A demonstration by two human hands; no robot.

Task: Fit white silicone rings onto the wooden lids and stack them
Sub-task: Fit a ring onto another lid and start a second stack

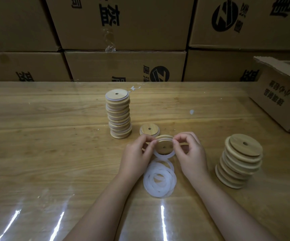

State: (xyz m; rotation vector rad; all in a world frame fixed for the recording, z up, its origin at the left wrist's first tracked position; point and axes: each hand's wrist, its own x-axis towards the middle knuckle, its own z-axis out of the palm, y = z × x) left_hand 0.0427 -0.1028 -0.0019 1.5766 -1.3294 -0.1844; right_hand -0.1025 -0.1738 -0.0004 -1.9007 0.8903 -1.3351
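Over the middle of the tabletop (53, 145) your left hand (137, 153) and right hand (190, 153) hold one wooden lid (164, 146), tilted toward you. Both hands pinch the white ring (163, 156) at the lid's edge between thumb and fingers. Nearer to you lies a pile of loose rings (160, 180). One ringed lid (149, 130) lies just behind your hands, beside the tall stack (119, 115) of ringed lids. Bare lids (240, 160) are stacked at your right, near an open carton (280, 98).
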